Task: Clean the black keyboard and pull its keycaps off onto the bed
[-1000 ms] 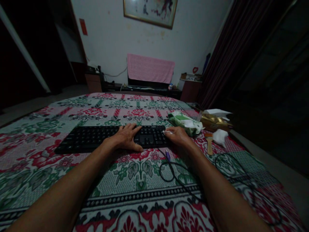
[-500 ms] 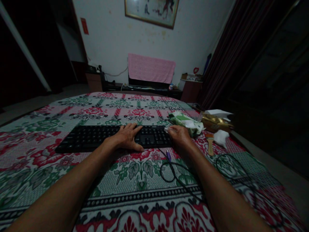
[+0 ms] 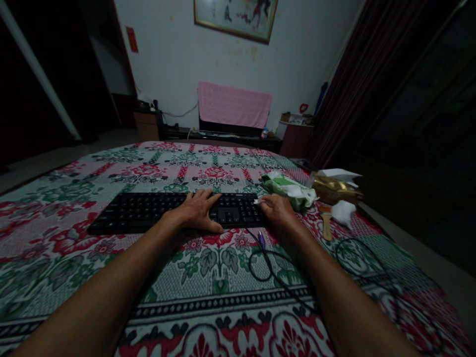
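A black keyboard lies flat on the patterned cloth, its keys facing up. My left hand rests across the keyboard right of its middle, fingers spread and thumb near the front edge. At the keyboard's right end, my right hand is closed in a pinch on a small white tissue, over the number keys. Most of the tissue is hidden by the fingers. The keyboard's black cable curls on the cloth below my right hand, with a purple plug near the front edge.
Right of my right hand lie a green and white tissue pack, a wooden-handled brush, a crumpled white tissue and a gold box. A floral cloth covers the surface. Beyond it, a pink towel drapes over a dark screen.
The view has shifted slightly, so things sit a little further right. Less of the white tissue shows at my right fingertips. My left hand stays in place on the keyboard.
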### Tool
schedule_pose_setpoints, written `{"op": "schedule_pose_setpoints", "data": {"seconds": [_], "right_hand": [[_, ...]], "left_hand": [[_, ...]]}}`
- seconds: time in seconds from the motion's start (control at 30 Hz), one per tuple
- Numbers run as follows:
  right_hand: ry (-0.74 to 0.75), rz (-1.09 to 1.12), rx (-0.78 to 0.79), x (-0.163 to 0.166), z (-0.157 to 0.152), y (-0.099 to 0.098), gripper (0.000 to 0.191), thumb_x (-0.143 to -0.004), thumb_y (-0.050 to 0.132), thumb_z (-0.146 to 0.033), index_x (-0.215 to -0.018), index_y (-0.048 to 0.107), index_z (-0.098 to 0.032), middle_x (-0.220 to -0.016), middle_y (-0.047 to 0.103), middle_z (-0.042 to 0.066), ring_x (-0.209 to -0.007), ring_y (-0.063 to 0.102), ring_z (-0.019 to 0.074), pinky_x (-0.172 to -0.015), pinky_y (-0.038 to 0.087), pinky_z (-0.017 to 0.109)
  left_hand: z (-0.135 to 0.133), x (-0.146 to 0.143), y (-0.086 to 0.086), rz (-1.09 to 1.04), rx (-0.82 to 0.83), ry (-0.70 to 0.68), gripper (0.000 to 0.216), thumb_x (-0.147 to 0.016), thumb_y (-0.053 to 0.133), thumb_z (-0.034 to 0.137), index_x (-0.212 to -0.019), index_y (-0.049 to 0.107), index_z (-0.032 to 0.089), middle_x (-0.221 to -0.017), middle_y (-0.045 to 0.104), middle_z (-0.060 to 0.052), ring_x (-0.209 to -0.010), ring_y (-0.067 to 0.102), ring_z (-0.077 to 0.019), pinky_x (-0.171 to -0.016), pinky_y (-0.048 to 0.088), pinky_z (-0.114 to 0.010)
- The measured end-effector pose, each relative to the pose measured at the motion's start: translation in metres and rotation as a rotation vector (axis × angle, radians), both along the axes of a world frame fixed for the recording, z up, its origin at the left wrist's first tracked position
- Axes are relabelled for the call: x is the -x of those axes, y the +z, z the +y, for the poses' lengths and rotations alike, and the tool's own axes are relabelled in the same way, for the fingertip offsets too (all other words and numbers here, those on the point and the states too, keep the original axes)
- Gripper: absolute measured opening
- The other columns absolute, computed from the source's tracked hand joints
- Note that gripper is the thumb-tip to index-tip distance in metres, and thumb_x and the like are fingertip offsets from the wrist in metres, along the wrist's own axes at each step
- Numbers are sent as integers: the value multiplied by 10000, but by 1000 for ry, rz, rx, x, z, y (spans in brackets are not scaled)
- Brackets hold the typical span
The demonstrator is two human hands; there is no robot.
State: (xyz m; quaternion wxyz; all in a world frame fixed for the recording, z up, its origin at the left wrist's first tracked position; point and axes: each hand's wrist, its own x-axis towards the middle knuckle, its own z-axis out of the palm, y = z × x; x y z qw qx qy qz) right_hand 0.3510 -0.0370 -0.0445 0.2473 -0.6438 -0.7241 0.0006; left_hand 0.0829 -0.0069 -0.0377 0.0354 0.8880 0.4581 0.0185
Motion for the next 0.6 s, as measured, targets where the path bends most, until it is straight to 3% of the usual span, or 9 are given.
{"op": "schedule_pose_setpoints", "data": {"seconds": [0.13,0.3,0.47,0.6], "right_hand": [[-3,-37,-16,3,-1,-1,256,-762,471,-209,-907,678,-166,-834,637,70,-762,576,163,-689,402,233],[18,-25,-5,6,-4,1,186,-734,492,-233,-761,663,-167,-729,629,41,-646,546,143,-597,376,227],[44,10,-124,8,1,-5,255,-765,465,-228,-894,679,-175,-792,611,58,-739,564,166,-683,405,249],[92,-45,-138,10,1,-7,260,-774,455,-219,-892,684,-183,-794,595,52,-762,558,163,-712,405,249]], "left_hand": [[-1,0,1,7,8,0,1100,-505,522,765,-1411,222,217,-1454,220,-136,-1299,213,-354,-1040,193,-490],[-1,-1,1,9,-2,3,1106,-504,523,765,-1411,221,208,-1452,218,-147,-1291,227,-355,-1031,200,-506],[-1,0,1,-3,8,-1,1094,-503,533,756,-1407,230,218,-1451,225,-143,-1291,227,-353,-1033,195,-505],[-1,-1,1,-11,10,7,1090,-501,545,747,-1406,231,226,-1452,227,-134,-1293,221,-355,-1035,191,-499]]}}
